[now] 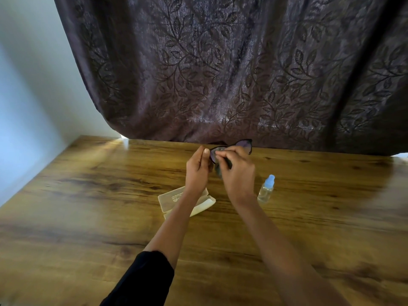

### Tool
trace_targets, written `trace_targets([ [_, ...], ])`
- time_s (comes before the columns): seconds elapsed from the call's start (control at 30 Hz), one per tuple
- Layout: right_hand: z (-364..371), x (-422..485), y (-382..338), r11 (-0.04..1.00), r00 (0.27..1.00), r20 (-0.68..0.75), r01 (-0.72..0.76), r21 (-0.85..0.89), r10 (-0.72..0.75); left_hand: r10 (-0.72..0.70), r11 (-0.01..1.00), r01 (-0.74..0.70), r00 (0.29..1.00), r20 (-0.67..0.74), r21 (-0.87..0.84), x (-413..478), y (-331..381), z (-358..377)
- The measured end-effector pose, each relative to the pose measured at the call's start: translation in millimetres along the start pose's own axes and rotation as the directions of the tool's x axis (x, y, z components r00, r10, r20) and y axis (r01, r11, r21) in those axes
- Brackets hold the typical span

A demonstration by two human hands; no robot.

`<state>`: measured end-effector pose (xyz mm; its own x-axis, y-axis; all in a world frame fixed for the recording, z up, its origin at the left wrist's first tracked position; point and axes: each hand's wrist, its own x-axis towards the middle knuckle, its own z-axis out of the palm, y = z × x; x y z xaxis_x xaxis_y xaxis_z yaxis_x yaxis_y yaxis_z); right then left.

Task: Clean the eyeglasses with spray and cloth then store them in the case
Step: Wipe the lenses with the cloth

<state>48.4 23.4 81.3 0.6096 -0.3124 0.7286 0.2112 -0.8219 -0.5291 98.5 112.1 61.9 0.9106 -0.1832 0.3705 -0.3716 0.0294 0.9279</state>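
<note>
Your left hand (197,167) pinches the eyeglasses (244,144) by one end above the table (88,217) to steady them — the fingers of your right hand (237,171) pinch the cloth (218,170) around a lens — case (174,198) open nearby.

Head camera looks down, seemingly close, onto table (88,195).

I read this as a home room: dark purple leaf-patterned fabric curtain (231,74), glossy wood-grain table (88,195), plain pale wall (28,85).

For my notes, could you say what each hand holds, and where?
The left hand pinches the eyeglasses at the frame's end; the right hand grips the cloth.
</note>
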Motion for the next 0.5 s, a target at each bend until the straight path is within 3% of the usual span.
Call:
trace_targets([
  [0.1, 2.3, -1.2, -3.5, 0.999, 0.998, 0.025, 0.049, 0.017, -0.049, -0.006, 1.0, 0.006, 1.0, -0.007, 0.003, 1.6, -0.4, -0.8],
  [0.3, -0.9, 9.3, 10.5, 0.998, 0.998, -0.033, -0.062, 0.005, 0.062, -0.005, 1.0, 0.005, 1.0, -0.019, 0.024, 3.5, -5.3, -1.8],
  [0.5, 5.4, 2.6, -0.2, 0.999, 0.999, 0.019, 0.043, 0.021, -0.043, 0.018, 1.0, -0.018, 1.0, -0.023, 0.018, 2.6, -2.9, 0.4],
])
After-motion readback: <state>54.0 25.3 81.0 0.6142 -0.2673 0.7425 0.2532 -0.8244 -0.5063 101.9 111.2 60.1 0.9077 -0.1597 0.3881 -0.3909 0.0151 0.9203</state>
